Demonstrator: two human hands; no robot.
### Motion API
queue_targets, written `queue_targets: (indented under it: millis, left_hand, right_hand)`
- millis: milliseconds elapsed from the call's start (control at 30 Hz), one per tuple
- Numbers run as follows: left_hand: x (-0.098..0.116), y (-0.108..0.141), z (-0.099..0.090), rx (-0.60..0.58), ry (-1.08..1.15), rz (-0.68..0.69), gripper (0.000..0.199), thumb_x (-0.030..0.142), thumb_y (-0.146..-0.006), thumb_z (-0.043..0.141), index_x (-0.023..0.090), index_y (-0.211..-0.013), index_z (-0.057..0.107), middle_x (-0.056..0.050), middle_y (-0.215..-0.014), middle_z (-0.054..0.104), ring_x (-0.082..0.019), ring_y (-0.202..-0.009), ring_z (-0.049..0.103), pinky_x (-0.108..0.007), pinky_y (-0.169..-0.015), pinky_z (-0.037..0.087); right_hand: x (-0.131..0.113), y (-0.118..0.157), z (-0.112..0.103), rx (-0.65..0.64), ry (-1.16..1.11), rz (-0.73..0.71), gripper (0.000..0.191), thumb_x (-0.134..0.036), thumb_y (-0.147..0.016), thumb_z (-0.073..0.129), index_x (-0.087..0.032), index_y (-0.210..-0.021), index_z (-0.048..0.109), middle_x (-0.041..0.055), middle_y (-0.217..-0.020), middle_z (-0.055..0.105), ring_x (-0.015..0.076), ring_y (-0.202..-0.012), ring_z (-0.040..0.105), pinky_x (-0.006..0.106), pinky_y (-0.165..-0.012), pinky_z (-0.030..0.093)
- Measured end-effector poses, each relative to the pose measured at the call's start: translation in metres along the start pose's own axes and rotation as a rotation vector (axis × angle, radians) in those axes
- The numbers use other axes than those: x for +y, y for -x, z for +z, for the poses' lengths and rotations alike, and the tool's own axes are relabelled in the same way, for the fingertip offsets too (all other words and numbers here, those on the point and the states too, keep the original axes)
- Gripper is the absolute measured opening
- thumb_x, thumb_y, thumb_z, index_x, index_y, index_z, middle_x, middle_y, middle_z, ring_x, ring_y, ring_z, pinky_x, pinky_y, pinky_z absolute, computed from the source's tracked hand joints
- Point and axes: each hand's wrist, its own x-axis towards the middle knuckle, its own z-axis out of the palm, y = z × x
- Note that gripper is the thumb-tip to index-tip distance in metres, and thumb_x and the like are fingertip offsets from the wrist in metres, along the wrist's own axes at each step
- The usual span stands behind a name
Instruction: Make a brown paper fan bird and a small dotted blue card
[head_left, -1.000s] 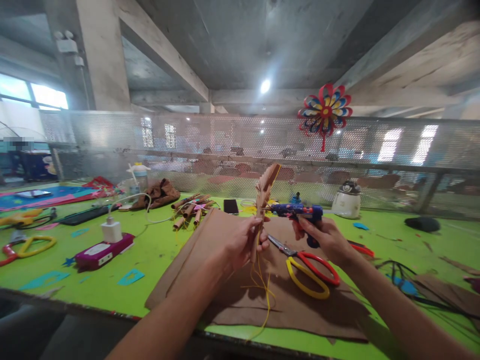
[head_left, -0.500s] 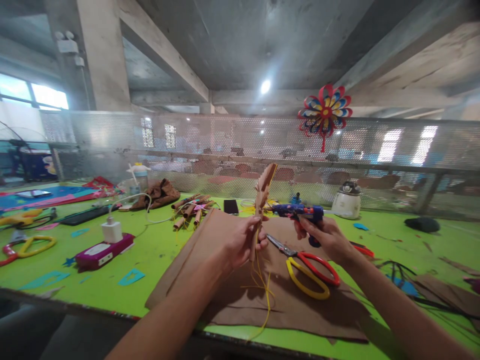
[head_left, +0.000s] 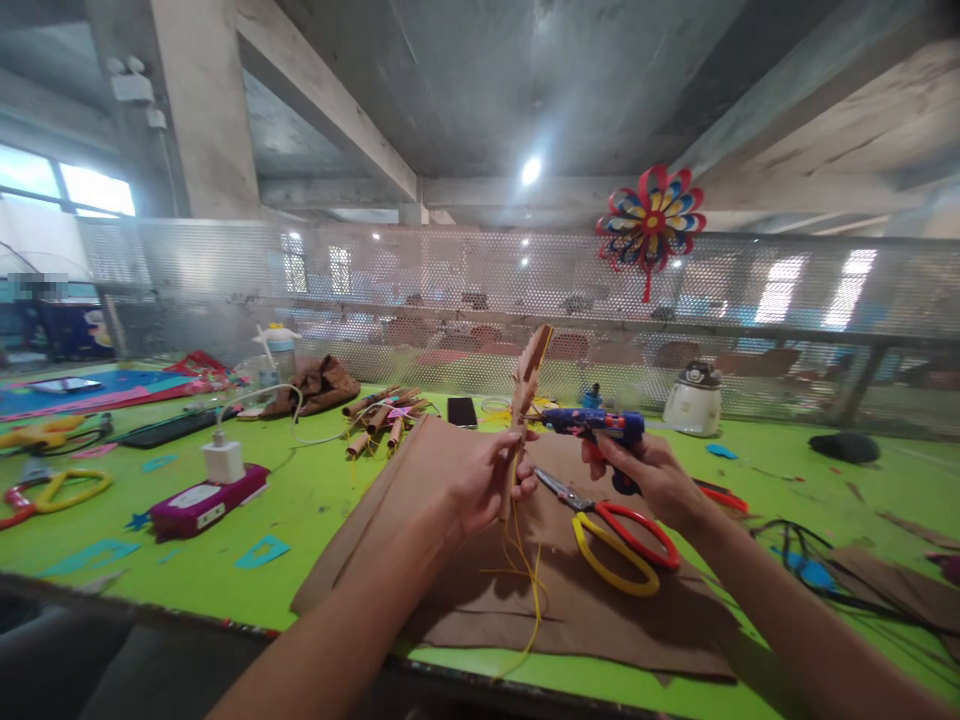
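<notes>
In the head view, you face a green table (head_left: 180,590) under a concrete ceiling (head_left: 450,90), a perforated screen (head_left: 225,270) at twelve o'clock. Above a brown sheet (head_left: 375,475), your left hand (head_left: 486,482) grips the cardboard piece (head_left: 531,375), long axis near upright, top leaning toward one o'clock. Your right hand (head_left: 649,470) grips the glue gun (head_left: 604,425), lying nearly level, nozzle toward nine.

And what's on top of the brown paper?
Scissors with red and yellow handles lie on the brown paper; yellow string dangles over it. The left hand and forearm hide part, so anything there can't be seen.
</notes>
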Motion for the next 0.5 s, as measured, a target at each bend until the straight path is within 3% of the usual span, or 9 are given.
queue_targets:
  millis: [500]
  left_hand:
    - [-0.0015, -0.0008, -0.0008, -0.038, 0.029, -0.034, 0.018, 0.028, -0.084, 0.047, 0.013, -0.094, 0.053, 0.002, -0.053, 0.045, -0.008, -0.046, 0.043, -0.017, -0.045, 0.032]
  right_hand:
    - [0.0028, 0.001, 0.0026, 0.013, -0.035, 0.05, 0.034, -0.047, -0.089, 0.049, -0.017, -0.087, 0.064, 0.0048, -0.076, 0.062, 0.0165, -0.069, 0.056, 0.03, -0.065, 0.042]
